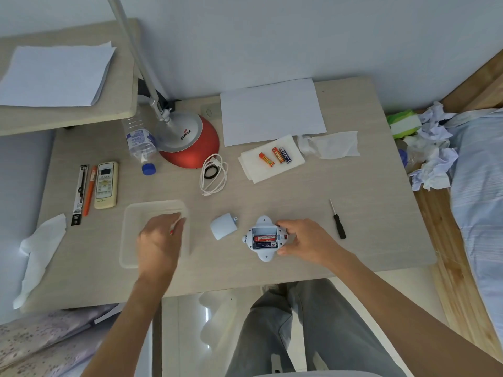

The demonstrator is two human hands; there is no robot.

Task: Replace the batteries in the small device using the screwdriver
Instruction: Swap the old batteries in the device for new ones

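Right hand [304, 240] grips the small device [263, 255] by the end nearest it, thumb curled under the near edge and fingers hooked over the far edge, so the white shell is pinned flat to the table [353, 186] with its open battery bay facing up. Inside the bay, just past the fingertips, lie two cells [264, 237], one red and one dark, side by side; the slot beyond them looks empty, though it is too small to be sure. Just past the device, on the side away from this hand, the loose battery cover [223, 225] rests on the table, apart from the shell. On this hand's outer side, near but not touching, lies the screwdriver [338, 224]. Farther ahead, three spare batteries [275, 157] sit in a row on a folded tissue [253, 170]. Well across from the right hand, the left hand [159, 240] hangs over a clear plastic tray [130, 240] with its fingers curled downward; a speck of red shows at the fingertips, but whether they pinch anything cannot be told. The device looks light, rigid and smooth, likely to skate on the tabletop when a cell is pried, so holding it by the shell's rounded lobes, clear of the bay, seems wise. The cells are hard and slick; lifting each from its free end should work best.
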